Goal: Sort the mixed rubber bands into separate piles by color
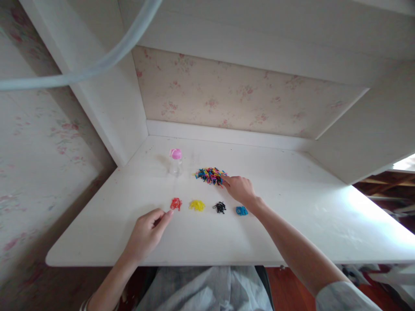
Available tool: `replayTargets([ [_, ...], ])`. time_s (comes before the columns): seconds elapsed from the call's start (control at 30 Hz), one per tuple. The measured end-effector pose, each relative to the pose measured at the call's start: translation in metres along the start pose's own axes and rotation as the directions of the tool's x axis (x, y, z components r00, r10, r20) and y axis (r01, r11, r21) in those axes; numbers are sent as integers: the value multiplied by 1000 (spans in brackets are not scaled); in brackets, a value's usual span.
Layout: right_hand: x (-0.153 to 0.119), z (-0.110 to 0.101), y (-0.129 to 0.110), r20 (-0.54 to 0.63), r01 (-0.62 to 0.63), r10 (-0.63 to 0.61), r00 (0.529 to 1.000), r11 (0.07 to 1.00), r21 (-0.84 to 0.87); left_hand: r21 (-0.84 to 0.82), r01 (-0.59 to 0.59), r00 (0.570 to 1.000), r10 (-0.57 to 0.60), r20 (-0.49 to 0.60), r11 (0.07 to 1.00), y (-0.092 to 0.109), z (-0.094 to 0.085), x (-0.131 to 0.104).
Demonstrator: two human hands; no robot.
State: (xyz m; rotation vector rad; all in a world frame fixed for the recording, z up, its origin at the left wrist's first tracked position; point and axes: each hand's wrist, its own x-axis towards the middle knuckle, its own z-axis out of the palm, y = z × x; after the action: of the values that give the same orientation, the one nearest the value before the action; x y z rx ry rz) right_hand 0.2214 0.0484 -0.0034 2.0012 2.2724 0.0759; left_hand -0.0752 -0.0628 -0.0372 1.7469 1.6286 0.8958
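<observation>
A mixed pile of small colourful bands [210, 176] lies near the middle of the white desk. My right hand [240, 188] touches its right edge with the fingertips; whether a band is between them is too small to tell. In front of it, in a row from left to right, lie a red pile [176, 204], a yellow pile [197, 205], a black pile [221, 207] and a blue pile [241, 211]. My left hand [150, 229] is just left of and below the red pile, its thumb and index finger pressed together, with anything between them too small to see.
A clear bottle with a pink cap [176, 163] stands behind the red pile, left of the mixed pile. White panels enclose the desk [106, 233] at left, right and above. A pale tube [97, 68] crosses the upper left of the view.
</observation>
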Motion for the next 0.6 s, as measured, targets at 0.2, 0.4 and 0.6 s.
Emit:
replayTargets([
  [0.2,-2,0,4,-37,-15,16,999,999,43,27,-27,1000,27,0,999,0,1,1],
  [0.4,-9,-3,17,-78,-49,58,995,994,102,32,-24,1000,24,16,999,-1,2,1],
  [0.6,-33,-4,34,-123,-104,132,984,971,217,56,-34,999,33,21,998,-3,2,1],
])
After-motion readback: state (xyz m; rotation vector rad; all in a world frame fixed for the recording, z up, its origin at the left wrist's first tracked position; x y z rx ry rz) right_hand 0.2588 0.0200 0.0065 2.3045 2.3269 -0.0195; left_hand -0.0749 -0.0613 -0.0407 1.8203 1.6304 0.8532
